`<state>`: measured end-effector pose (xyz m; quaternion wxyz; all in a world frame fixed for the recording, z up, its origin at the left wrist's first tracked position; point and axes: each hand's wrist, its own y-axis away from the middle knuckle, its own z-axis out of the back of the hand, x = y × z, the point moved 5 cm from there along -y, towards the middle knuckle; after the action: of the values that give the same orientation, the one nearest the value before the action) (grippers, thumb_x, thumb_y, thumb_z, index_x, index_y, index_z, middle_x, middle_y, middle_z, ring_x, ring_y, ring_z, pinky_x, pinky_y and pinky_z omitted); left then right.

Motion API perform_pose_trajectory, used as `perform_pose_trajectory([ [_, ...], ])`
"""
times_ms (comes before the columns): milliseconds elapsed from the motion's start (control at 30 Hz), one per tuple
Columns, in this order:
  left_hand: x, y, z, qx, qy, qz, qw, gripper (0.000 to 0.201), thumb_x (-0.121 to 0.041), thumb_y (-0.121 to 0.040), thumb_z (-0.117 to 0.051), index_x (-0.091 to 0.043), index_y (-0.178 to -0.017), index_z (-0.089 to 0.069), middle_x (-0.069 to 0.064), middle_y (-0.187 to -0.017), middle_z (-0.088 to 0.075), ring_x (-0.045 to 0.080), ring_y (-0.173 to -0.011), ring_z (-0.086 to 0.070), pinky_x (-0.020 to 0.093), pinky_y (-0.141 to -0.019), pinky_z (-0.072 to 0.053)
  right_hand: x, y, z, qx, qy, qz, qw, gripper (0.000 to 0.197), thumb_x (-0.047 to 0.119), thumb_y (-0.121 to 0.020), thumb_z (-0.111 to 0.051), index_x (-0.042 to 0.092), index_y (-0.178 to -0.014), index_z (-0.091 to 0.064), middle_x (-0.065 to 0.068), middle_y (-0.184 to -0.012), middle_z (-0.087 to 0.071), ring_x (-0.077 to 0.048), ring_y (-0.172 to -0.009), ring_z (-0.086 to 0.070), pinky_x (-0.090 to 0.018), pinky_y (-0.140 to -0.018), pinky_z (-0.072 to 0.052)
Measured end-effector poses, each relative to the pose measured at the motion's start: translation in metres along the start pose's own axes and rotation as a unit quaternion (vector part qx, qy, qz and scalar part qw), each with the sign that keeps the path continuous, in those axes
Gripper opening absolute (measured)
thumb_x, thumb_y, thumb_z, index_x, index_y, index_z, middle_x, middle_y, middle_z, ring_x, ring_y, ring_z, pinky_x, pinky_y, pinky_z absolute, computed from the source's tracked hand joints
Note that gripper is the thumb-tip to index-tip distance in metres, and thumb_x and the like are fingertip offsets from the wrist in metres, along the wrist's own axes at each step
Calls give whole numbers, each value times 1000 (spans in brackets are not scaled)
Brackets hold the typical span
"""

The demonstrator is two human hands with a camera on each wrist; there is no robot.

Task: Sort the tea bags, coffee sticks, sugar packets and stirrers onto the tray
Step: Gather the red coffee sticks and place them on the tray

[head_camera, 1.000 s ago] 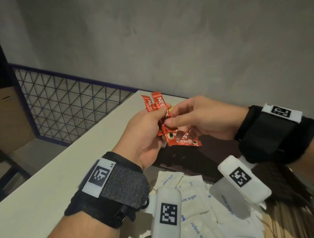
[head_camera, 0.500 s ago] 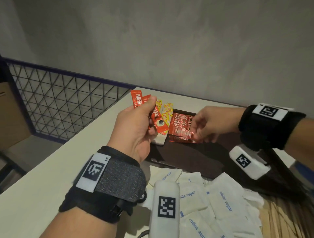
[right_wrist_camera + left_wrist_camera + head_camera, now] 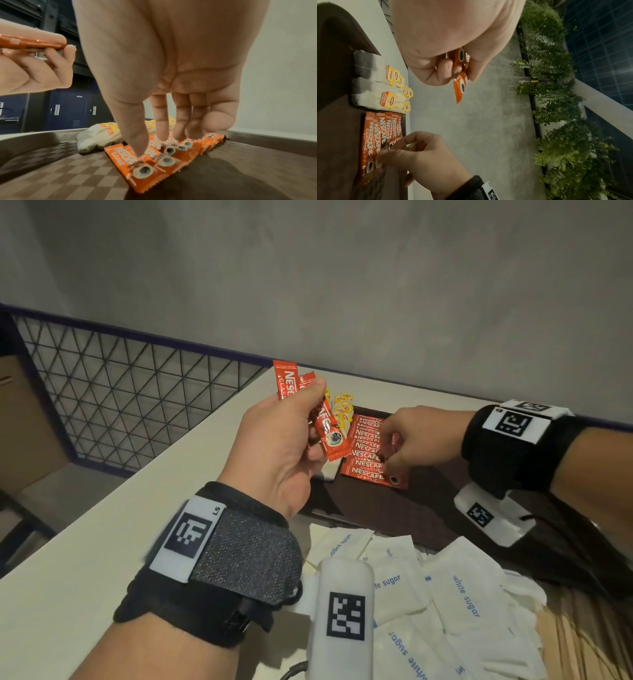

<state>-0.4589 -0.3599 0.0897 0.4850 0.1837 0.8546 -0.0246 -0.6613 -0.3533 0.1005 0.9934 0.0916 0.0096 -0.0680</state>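
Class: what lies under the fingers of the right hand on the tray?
A row of overlapping red coffee sticks on the dark tray. The fingertips cover parts of them.

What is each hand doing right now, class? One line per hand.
Left hand: closed on spare coffee sticks, held above the tray.
Right hand: open, straight fingertips pressing the coffee stick row on the tray.

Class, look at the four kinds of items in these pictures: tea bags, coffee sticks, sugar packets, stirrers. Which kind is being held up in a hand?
The coffee sticks: the left hand grips a few red ones above the table.
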Motion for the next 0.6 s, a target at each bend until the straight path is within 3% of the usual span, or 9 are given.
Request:
perform_pose_trajectory([
  [133, -1, 2, -1, 3, -5, -3, 1000, 21, -23, -96, -71, -15, -81, -60, -3, -56, -54, 4, -39, -44, 19, -39, -28, 15, -2, -3, -3, 8, 35, 999, 34, 55, -84, -75, 27, -104, -69, 6, -101, -64, -11, -89, -60, -30, -75, -50],
  [300, -1, 4, -1, -2, -4, -6, 1000, 18, -22, -96, -71, -13, -83, -61, -1, -58, -54, 5, -40, -44, 20, -42, -28, 22, -8, -10, -5, 44, 31, 999, 40, 52, -85, -75, 21, -110, -70, 2, -104, -68, -16, -92, -64, -35, -82, -57],
  [433, -3, 4, -3, -4, -3, -9, 1000, 21, -22, -96, -72, -15, -80, -60, -1, -57, -52, 5, -39, -42, 19, -40, -25, 21, -7, -11, -2, 18, 28, 999, 33, 48, -85, -77, 24, -107, -71, 6, -100, -66, -15, -91, -64, -36, -83, -58],
  [600, -3, 5, -2, -5, -4, -11, 1000, 20, -22, -96, -72, -14, -81, -61, -2, -56, -52, 5, -39, -42, 20, -41, -26, 21, -5, -11, -10, -25, 32, 999, 15, 36, -88, -77, 27, -98, -72, 9, -94, -66, -11, -87, -63, -29, -75, -54],
])
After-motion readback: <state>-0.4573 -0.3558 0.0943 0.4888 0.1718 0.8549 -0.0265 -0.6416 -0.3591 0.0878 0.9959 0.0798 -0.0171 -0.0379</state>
